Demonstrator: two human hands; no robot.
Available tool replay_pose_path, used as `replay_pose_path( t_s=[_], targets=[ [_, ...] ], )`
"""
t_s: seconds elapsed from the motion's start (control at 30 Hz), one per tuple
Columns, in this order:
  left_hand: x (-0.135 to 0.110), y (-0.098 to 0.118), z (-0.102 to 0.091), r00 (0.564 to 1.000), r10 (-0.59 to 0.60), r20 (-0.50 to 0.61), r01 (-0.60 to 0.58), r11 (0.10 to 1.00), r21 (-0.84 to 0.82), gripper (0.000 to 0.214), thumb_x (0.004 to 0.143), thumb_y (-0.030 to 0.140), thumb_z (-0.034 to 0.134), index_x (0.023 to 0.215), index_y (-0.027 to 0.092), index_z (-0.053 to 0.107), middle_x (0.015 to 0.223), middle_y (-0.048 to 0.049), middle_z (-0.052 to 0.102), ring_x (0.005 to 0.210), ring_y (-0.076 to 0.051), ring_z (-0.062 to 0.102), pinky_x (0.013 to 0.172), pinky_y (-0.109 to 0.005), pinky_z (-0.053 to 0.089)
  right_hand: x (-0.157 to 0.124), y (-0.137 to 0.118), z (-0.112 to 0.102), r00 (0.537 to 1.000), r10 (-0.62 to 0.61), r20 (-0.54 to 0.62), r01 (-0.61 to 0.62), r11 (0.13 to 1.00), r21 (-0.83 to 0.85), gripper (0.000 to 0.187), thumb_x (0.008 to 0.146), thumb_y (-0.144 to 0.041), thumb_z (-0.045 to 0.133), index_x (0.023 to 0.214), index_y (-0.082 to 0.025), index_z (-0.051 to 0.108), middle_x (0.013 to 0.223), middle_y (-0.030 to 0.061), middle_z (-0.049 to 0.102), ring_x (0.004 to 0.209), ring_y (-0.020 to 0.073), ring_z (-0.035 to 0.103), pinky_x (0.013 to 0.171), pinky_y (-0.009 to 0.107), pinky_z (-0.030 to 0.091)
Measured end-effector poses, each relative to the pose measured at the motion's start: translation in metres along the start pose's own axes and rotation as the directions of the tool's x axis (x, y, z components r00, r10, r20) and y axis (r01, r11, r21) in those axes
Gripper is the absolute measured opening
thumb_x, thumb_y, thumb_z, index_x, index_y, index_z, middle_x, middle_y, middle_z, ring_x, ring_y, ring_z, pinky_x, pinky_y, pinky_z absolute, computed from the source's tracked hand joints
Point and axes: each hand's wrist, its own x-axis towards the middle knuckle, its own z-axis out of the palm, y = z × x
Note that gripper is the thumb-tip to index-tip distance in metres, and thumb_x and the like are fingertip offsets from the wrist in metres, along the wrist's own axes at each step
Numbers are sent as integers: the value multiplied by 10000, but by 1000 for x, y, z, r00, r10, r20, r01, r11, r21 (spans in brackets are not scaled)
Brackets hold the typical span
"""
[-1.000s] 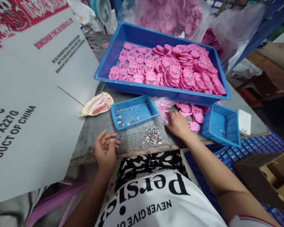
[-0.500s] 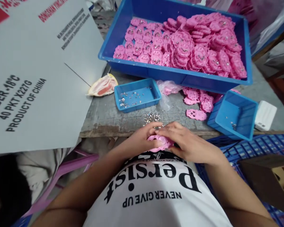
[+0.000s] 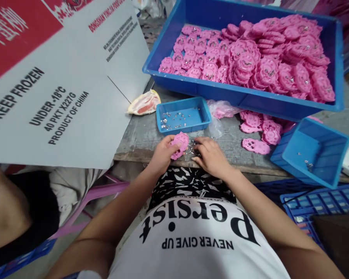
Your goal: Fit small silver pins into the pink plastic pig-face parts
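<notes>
My left hand (image 3: 162,155) grips a pink plastic piece (image 3: 180,145) with a scalloped edge and small holes, held up at the table's near edge, thumb across its face. Just right of it my right hand (image 3: 211,155) reaches onto a pile of small shiny metal parts (image 3: 191,148). Its fingers are curved, with thumb and forefinger apart; the hand partly covers the pile. Behind the hands stands a shallow blue tray (image 3: 184,115) with more small metal parts scattered in it.
A large blue bin (image 3: 238,95) full of stacked pink pieces stands at the back. Loose pink pieces (image 3: 256,146) and a tilted blue container (image 3: 311,151) lie to the right. A fruit wedge (image 3: 145,103) rests beside a big printed carton (image 3: 75,89) on the left. Someone's arm (image 3: 6,209) shows at far left.
Both hands were together around the pink piece near my shirt. Now they are apart: the left has carried the piece forward, and the right has let go and moved to the metal parts.
</notes>
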Motion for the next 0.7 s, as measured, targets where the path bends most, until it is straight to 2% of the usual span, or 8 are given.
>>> replay_pose_path(
  t_s=[0.07,0.13,0.3,0.37,0.47,0.53,0.6,0.7],
  targets=[
    [9,-3,5,998,54,-10,-55,998,-21,445,657,339,897,977,156,647,901,-27,753,731,-133,707,676,-256,593,18,-1,4,995,-74,66,78,996,-48,389,983,-361,612,1296,-130,624,1483,227,568,1414,356,462,1170,562,383],
    [16,-6,7,995,89,-41,-91,995,-36,450,621,333,911,943,156,652,868,-5,732,697,-112,665,654,-241,573,33,-1,6,988,-104,112,114,989,-91,358,997,-335,586,1285,-127,635,1415,226,609,1347,344,502,1140,538,399],
    [20,-15,8,983,150,-106,-154,988,-27,408,652,329,883,947,176,646,846,4,706,708,-119,645,643,-240,547,47,4,5,975,-110,193,149,968,-201,291,1060,-278,429,1087,-161,693,1090,154,681,1048,290,551,959,426,445],
    [20,-16,8,983,147,-111,-150,989,-17,415,671,351,873,964,184,632,841,1,705,696,-135,665,629,-254,556,46,12,1,976,-66,206,114,967,-229,281,1052,-237,423,1057,-164,694,1058,147,674,1013,282,537,895,400,445],
    [20,-18,6,984,138,-112,-142,989,-35,447,669,386,881,961,194,601,843,4,708,666,-146,694,604,-266,574,42,34,-10,982,65,176,-13,960,-281,282,1039,-220,422,1052,-154,696,1058,161,668,1024,298,534,800,391,446],
    [20,-19,5,984,144,-108,-151,987,-57,471,664,408,890,953,198,582,832,9,709,651,-145,701,592,-264,578,38,47,-19,983,121,142,-74,952,-298,299,1037,-228,416,1046,-143,703,1046,171,674,1026,311,542,808,409,455],
    [19,-20,3,980,164,-111,-173,982,-74,492,674,435,889,962,204,565,815,15,705,624,-142,697,574,-265,576,35,53,-25,986,121,111,-88,960,-266,316,1043,-253,416,1060,-131,707,1073,180,690,1023,314,553,875,436,465],
    [16,-22,4,964,222,-146,-236,968,-85,491,725,473,861,1002,213,549,797,24,704,582,-129,681,542,-253,561,37,36,-23,995,39,91,-25,988,-149,325,1059,-282,417,1132,-134,697,1174,172,699,1063,300,566,958,443,460]
  ],
)
